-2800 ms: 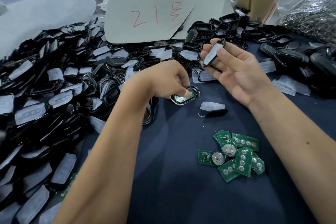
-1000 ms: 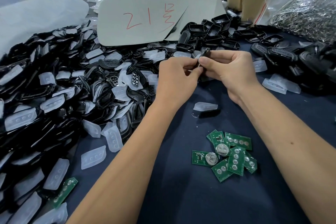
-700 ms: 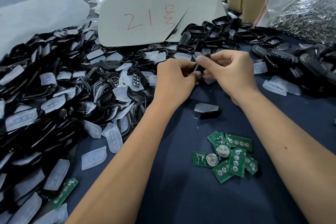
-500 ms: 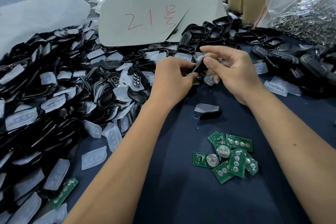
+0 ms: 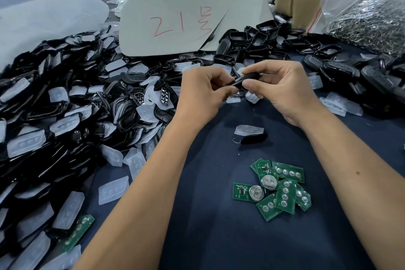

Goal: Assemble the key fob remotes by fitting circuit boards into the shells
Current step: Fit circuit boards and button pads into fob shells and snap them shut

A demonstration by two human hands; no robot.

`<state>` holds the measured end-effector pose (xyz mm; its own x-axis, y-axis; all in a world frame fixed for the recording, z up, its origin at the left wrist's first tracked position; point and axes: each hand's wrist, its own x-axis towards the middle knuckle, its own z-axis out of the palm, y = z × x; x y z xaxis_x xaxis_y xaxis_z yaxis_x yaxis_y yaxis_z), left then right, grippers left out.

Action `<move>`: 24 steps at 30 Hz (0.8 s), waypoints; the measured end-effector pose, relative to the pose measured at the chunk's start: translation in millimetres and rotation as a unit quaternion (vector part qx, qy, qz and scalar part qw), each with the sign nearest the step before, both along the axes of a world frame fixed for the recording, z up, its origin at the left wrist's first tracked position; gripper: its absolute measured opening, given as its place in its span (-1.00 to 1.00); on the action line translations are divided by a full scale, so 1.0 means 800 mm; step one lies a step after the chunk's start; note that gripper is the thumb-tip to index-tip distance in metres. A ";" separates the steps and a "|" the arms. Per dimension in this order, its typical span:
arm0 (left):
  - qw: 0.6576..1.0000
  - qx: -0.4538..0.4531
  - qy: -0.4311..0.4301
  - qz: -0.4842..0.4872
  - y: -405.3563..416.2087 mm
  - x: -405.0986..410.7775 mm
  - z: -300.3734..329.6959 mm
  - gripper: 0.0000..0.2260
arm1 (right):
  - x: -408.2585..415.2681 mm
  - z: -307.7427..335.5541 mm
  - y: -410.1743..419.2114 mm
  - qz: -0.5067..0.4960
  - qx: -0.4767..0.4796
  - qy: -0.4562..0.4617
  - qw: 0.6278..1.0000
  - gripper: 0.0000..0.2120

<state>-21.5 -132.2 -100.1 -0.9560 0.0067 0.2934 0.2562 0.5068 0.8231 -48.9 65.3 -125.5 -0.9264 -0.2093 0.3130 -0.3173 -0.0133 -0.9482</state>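
Hundreds of black shells point(image 5: 54, 103) and cloudy soft pads point(image 5: 112, 189) fill my left side in one big heap, too many to count. One green board point(image 5: 77, 231) peeks out low down, half hidden. My left hand point(image 5: 202, 94) and right hand point(image 5: 282, 87) meet in the middle, both pinching one smooth black fob point(image 5: 246, 79). My fingers hide most of it. One grey card point(image 5: 175, 26) with red marks lies behind. One pad point(image 5: 248, 130) rests on a dark piece point(image 5: 254, 138) on the blue cloth point(image 5: 219, 237). About seven flat green boards point(image 5: 282, 188) lie close by; two show round silver batteries. More fobs point(image 5: 359, 81) pile up at the right, and a shiny bag point(image 5: 372, 19) is cut off.
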 end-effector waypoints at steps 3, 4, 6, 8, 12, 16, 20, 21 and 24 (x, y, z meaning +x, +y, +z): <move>1.000 -0.013 -0.001 -0.003 -0.002 -0.001 -0.002 -0.86 | 0.001 0.000 -0.001 -0.003 0.007 -0.003 1.000 -0.78; 1.000 -0.018 -0.002 -0.005 -0.003 -0.004 -0.004 -0.84 | 0.001 0.000 -0.001 -0.008 0.015 -0.004 1.000 -0.79; 1.000 -0.029 0.005 -0.009 -0.005 -0.006 -0.006 -0.79 | 0.001 0.001 -0.001 -0.021 0.041 0.006 0.999 -0.81; 0.999 -0.041 0.025 -0.015 -0.005 -0.006 -0.007 -0.81 | 0.002 0.004 -0.003 -0.031 0.070 0.031 0.997 -0.81; 0.993 -0.081 0.078 -0.034 0.001 -0.002 -0.007 -0.80 | 0.006 0.006 -0.012 -0.049 0.127 0.066 0.988 -0.81; 0.995 -0.062 0.078 -0.022 0.004 -0.004 -0.006 -0.65 | 0.010 0.009 -0.017 -0.063 0.125 0.072 0.988 -0.76; 0.988 0.151 -0.036 -0.002 0.009 -0.002 -0.007 -0.66 | 0.008 0.010 -0.016 -0.084 0.040 0.016 0.996 -0.77; 0.973 0.221 -0.069 -0.013 0.012 -0.001 -0.008 -0.71 | 0.008 0.009 -0.015 -0.081 0.036 -0.001 0.996 -0.87; 0.919 0.369 -0.134 -0.041 0.018 0.001 -0.008 -0.77 | 0.009 0.008 -0.015 -0.076 0.054 -0.027 0.995 -0.87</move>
